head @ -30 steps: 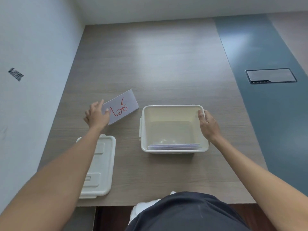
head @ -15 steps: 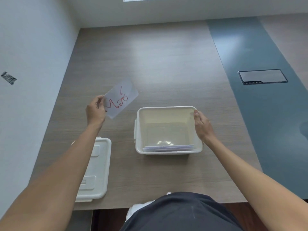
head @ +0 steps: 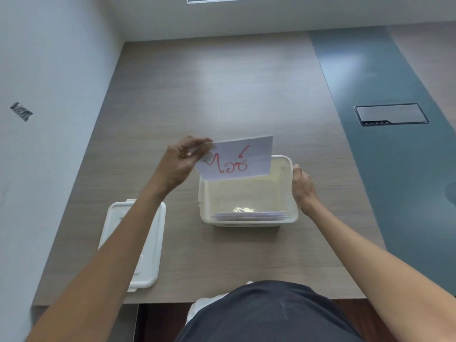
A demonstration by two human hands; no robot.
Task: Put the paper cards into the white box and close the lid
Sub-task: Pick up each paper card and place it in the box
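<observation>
One paper card [head: 237, 157] hangs in the air above the far-left part of the white box [head: 249, 219], its long axis running left to right and tipped slightly up toward the right, its face turned to the camera with red handwriting across it. The left hand [head: 180, 164] pinches the card's left edge between thumb and fingertips, wrist bent, forearm reaching in from the lower left. The right hand [head: 302, 187] is curled over the box's right rim, fingers closed on the wall. Inside the box, more cards [head: 250, 214] lie flat against the near wall. The box is smooth, glossy plastic, rectangular with rounded corners. Its lid [head: 145, 245], a flat white rectangle, lies on the wood-grain table [head: 222, 95] to the left, partly hidden by the left forearm.
</observation>
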